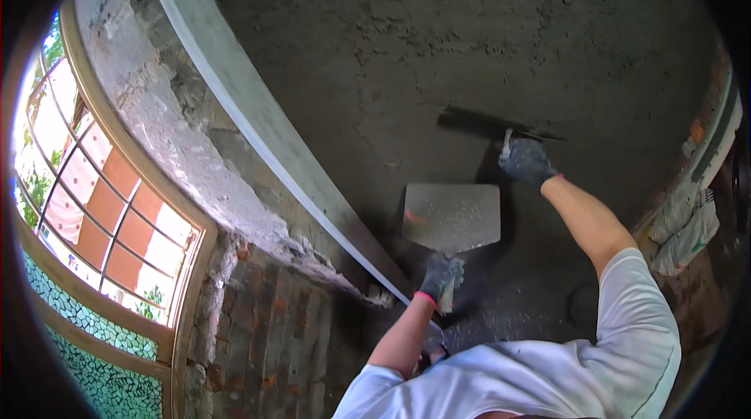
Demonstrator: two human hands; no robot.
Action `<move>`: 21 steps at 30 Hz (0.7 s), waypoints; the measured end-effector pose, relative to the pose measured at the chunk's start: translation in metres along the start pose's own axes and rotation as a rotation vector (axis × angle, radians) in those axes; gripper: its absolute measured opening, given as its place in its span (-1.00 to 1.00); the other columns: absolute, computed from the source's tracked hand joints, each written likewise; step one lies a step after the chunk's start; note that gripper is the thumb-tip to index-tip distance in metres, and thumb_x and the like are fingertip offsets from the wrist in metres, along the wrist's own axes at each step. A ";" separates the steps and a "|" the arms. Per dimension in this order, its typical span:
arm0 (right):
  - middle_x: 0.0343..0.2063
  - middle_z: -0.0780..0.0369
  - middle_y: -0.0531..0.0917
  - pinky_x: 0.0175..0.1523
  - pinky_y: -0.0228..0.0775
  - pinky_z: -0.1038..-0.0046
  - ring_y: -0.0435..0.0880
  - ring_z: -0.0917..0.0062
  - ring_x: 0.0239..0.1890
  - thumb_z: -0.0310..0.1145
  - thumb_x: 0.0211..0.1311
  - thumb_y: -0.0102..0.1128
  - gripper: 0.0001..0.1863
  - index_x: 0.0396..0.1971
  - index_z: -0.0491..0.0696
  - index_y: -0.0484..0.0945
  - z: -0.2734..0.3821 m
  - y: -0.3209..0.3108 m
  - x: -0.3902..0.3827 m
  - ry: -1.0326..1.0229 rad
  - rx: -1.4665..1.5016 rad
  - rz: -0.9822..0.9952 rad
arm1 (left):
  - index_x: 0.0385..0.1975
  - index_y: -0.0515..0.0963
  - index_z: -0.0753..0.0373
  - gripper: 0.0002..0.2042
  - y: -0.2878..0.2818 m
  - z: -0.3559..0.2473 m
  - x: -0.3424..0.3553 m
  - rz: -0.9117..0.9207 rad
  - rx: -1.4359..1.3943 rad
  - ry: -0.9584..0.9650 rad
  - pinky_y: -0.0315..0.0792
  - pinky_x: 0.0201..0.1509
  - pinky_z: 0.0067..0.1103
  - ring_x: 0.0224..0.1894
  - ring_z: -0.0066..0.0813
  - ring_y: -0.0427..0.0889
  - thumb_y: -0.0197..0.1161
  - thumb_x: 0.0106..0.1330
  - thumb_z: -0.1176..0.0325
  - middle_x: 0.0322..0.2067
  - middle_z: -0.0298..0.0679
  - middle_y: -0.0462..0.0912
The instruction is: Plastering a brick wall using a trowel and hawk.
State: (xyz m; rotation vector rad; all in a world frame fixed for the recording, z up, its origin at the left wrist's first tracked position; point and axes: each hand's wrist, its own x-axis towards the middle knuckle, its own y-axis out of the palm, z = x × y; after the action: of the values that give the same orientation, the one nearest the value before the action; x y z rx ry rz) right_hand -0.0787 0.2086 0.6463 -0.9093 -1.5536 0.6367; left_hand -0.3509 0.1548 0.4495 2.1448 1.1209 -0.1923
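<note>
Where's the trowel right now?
In the head view, the trowel is right of centre, in the right hand, over the dark plaster, up and right of the plate in the left hand.

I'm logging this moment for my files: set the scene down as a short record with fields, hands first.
Left hand: gloved, gripping the handle of a flat board; hand
Right hand: gloved, gripping a long trowel; hand
Surface ahead: dark grey wall, pitted above the trowel; contact with the blade hard to tell
Left side: long grey strip slanting down toward the left forearm; barred window; exposed bricks
Right side: crumpled pale bag
</note>
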 end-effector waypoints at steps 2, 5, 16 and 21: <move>-0.65 0.06 0.57 -0.46 0.39 0.23 0.58 0.23 -0.59 -0.26 0.04 -0.06 -0.72 -0.65 -0.12 0.54 -0.031 0.005 0.005 -0.062 -0.110 0.111 | -0.46 0.42 0.15 -0.92 0.011 -0.006 0.004 0.079 -0.185 -0.123 0.26 -0.68 -0.58 -0.69 -0.50 0.42 0.09 0.21 0.32 -0.67 -0.34 0.46; -0.66 0.06 0.56 -0.44 0.39 0.23 0.56 0.21 -0.58 -0.27 0.02 -0.04 -0.74 -0.61 -0.14 0.53 -0.074 -0.018 0.020 -0.041 -0.026 0.072 | -0.43 0.43 0.13 -0.93 0.032 -0.013 0.000 -0.032 0.113 0.046 0.28 -0.66 -0.60 -0.69 -0.50 0.43 0.09 0.21 0.31 -0.61 -0.35 0.48; -0.80 0.15 0.50 -0.68 0.30 0.37 0.52 0.45 -0.74 -0.25 0.00 0.02 -0.56 -0.25 -0.35 0.48 -0.006 -0.010 -0.045 -0.157 -0.236 0.146 | -0.52 0.40 0.17 -0.88 0.041 -0.002 0.040 0.007 0.027 0.037 0.20 -0.74 -0.57 -0.77 -0.49 0.34 0.04 0.21 0.32 -0.70 -0.36 0.40; -0.68 0.06 0.55 -0.49 0.37 0.27 0.56 0.27 -0.63 -0.25 -0.07 0.09 -0.64 -0.42 -0.30 0.46 0.046 0.017 -0.115 -0.290 0.125 0.259 | -0.52 0.43 0.20 -0.85 0.040 0.019 0.047 0.011 -0.294 -0.056 0.23 -0.75 -0.56 -0.79 -0.47 0.33 0.05 0.21 0.29 -0.71 -0.34 0.41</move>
State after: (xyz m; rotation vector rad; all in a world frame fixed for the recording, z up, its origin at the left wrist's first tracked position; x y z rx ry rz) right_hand -0.1170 0.1265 0.5603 -0.9628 -1.6416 1.0785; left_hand -0.2876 0.1586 0.4356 1.8739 1.0354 -0.0768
